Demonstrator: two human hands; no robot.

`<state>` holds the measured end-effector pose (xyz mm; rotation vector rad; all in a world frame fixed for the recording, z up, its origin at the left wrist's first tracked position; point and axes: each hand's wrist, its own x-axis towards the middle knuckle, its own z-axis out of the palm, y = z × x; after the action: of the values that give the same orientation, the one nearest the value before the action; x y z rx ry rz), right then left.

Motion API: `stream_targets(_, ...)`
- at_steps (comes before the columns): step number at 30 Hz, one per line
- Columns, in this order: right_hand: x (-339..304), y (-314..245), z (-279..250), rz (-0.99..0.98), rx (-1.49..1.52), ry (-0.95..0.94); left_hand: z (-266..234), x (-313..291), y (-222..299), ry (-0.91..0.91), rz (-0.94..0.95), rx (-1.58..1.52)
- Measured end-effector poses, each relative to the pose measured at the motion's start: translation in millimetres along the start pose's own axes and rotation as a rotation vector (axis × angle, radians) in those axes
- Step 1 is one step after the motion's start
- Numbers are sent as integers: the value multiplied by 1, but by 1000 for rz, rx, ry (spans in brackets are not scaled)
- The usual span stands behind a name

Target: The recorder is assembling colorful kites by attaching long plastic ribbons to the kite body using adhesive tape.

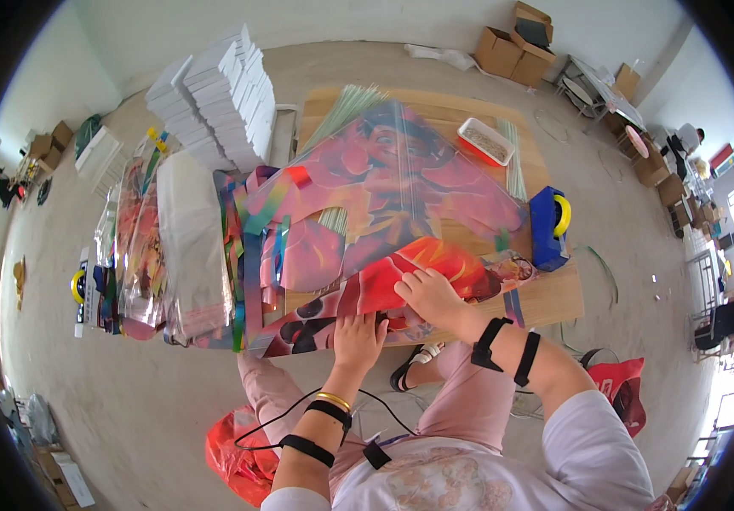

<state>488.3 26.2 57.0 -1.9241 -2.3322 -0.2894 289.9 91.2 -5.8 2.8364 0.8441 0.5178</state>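
Note:
A large, thin printed sheet, shaped like a kite [375, 192], lies over the table, its far part pale and see-through. Its near part is folded toward me and shows bright red and orange print [384, 277]. My left hand [357, 342] rests on the near edge of this fold, fingers stretched out and lying flat. Farther right, my right hand [428, 294] lies across the red part with its fingers spread and slightly bent, pressing on it. Neither hand shows anything gripped. What lies under the fold is hidden.
A blue tape dispenser [547, 230] with yellow tape stands at the right table edge. Behind are a white-and-red tray [484, 142] and thin pale rods [346, 115]. At left are stacked white boxes [226, 102], plastic-wrapped packs [141, 255] and coloured ribbons [237, 247].

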Motion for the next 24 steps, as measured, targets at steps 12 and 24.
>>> stream_targets(12,-27,-15,16,227,63,-32,-50,-42,5,-113,170,-66)
stream_targets(24,-33,-22,8,168,58,35,-27,-53,-4,-262,170,46)
